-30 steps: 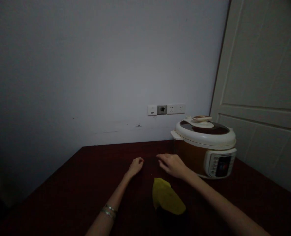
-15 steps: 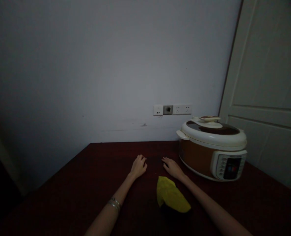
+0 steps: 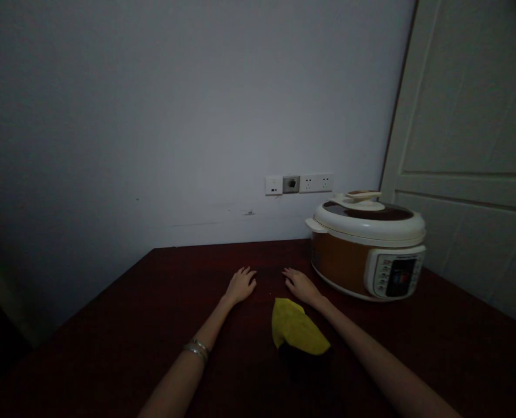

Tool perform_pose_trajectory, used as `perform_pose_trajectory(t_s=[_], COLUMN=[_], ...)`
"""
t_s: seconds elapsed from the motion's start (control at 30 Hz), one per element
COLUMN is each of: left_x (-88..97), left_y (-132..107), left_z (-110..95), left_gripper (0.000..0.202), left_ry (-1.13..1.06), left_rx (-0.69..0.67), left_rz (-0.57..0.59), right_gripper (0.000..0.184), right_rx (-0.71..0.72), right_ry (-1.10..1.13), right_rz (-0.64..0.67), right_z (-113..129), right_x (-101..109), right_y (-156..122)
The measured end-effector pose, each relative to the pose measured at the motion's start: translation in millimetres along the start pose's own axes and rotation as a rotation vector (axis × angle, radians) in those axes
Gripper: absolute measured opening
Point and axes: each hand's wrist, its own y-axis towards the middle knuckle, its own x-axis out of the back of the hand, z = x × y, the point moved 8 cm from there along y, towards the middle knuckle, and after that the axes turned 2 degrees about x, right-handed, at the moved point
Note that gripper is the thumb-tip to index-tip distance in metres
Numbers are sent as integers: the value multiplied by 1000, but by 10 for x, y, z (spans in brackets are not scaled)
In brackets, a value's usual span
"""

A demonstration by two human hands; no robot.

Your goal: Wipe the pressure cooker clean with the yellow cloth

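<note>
Left hand [image 3: 241,285], right hand [image 3: 303,287] loosely spread near creased yellow cloth [image 3: 299,328], rounded cooker [image 3: 342,260]

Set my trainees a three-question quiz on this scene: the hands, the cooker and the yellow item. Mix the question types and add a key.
1. True or false: the yellow item lies on the table between the person's forearms.

2. What does the left hand visibly hold?
A. a plug
B. nothing
C. a spoon

3. Fill in the blank: of the two hands, the ____ one is nearer the cooker.

Key
1. True.
2. B.
3. Right: the right hand is beside its base.
</note>
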Motion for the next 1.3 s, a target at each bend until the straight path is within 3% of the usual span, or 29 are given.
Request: perform_pose_trajectory(t_s=[0.53,0.67,0.77,0.87,0.93,1.07,1.13,1.2,1.27,1.3], left_x=[-20,-10,41,183,346,769,899,861,722,639], left_y=[6,-5,-15,-17,-35,-258,-516,-790,-1020,-1096], left_z=[-7,-38,-115,-268,-427,-910,-1232,-1446,-1549,-1560], left_gripper=[47,47,44,39,36,31,33,42,55,52], left_ry=[12,32,66,96,96,42,-33,-40,-30,-30], left_rx=[-10,-20,-48,-105,-156,-311,-476,-552,-576,-565], left_rz=[10,9,-7,-39,-56,-67,-6,130,247,283], right_gripper=[43,51,57,51,40,29,29,39,53,59], right_rx=[-15,-39,-97,-146,-161,-282,-233,-79,48,83], right_ry=[26,57,206,351,433,695,740,717,577,487], right_rz=[-6,-32,-93,-165,-142,34,136,278,326,321], right_z=[99,83,28,-27,-24,56,238,523,740,807], right_x=[134,156,251,447,595,886,1046,1127,1145,1123], right_y=[-88,-92,-89,-128,-202,-565,-810,-1063,-1275,-1348])
